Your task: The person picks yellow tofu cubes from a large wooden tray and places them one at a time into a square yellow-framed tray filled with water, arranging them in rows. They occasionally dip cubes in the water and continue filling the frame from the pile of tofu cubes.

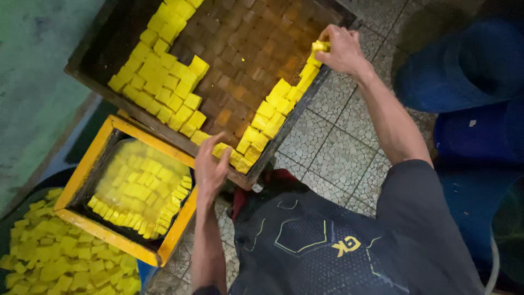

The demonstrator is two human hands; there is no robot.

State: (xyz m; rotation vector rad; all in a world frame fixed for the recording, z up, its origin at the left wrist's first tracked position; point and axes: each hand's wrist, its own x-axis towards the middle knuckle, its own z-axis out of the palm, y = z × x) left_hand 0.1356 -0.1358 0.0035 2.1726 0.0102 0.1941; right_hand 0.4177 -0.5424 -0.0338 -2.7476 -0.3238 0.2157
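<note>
tray [103,82]: yellow cubes [164,82] part cleared, rows left both sides. right hand [341,49] pinching cube [320,46] far right; left hand [210,166] curled on near cubes.

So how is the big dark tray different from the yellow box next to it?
The dark tray is larger and shallow, with much bare brown floor showing; the yellow box is smaller and deeper. The dark tray's yellow cubes sit dry along its edges, while the yellow box's cubes lie in liquid. The left hand and right hand touch only the dark tray's cubes. Both hold yellow cubes.
</note>
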